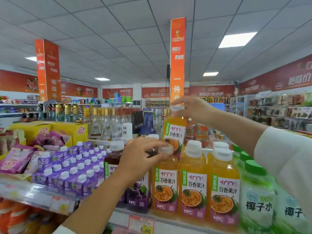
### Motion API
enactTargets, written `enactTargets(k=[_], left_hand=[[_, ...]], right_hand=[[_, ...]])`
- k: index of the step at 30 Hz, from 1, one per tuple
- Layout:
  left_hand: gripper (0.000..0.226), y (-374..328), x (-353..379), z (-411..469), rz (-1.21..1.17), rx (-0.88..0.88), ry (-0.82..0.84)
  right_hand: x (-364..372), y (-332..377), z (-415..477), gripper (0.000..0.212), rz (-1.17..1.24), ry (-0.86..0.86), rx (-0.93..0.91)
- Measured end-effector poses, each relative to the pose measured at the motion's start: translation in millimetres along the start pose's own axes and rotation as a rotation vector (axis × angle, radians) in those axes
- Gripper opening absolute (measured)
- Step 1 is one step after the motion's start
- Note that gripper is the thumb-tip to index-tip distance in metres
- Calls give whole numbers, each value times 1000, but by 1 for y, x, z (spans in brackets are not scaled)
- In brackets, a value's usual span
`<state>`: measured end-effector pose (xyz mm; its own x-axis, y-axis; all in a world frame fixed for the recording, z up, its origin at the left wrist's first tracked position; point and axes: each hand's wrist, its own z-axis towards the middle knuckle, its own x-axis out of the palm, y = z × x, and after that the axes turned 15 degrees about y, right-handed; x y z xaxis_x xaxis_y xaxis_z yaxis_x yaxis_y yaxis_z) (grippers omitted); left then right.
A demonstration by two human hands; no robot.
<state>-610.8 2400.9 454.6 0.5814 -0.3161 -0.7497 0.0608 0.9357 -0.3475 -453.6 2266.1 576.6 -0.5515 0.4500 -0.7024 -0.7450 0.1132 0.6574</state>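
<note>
Left hand (140, 157) pinches cap (167, 149); right hand (192, 109) holds bottle (175, 130)

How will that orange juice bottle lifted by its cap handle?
Probably heavy for its size: the lifted bottle looks full. Pinched only at the cap by the right hand, it may swing. Tall and narrow, it could tip when set down; the left hand grips a shelf bottle.

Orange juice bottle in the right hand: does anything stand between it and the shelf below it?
Yes. Just below the lifted bottle, which the right hand holds by the top, the left hand grips the white cap of a standing orange bottle. Both likely block a straight way down.
</note>
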Motion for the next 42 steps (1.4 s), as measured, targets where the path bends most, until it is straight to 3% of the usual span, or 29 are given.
enactTargets(k=[5, 11, 14, 19, 23, 26, 33, 38, 42], left_hand=[[44, 3, 2, 2, 4, 13, -23], [46, 5, 5, 0, 41, 14, -47], [44, 6, 6, 0, 37, 20, -55], [38, 5, 6, -2, 47, 17, -51], [30, 2, 4, -2, 47, 7, -39], [27, 1, 4, -3, 30, -11, -38], [28, 0, 2, -2, 25, -33, -13], [40, -6, -4, -2, 38, -57, 43], [42, -20, -4, 0, 67, -61, -4]], right_hand=[[28, -23, 14, 39, -117, 362, 103], [32, -26, 23, 32, -240, 586, 145], [22, -21, 27, 26, -256, 617, 138], [-10, -24, 38, 30, -369, 416, 119], [-3, -40, 48, 52, -497, 623, 273], [11, -44, 52, 60, -520, 682, 298], [11, -47, 45, 31, -535, 472, 129], [-17, -25, 3, 28, -365, 14, -117], [-38, 14, -42, 29, -318, -321, -303]])
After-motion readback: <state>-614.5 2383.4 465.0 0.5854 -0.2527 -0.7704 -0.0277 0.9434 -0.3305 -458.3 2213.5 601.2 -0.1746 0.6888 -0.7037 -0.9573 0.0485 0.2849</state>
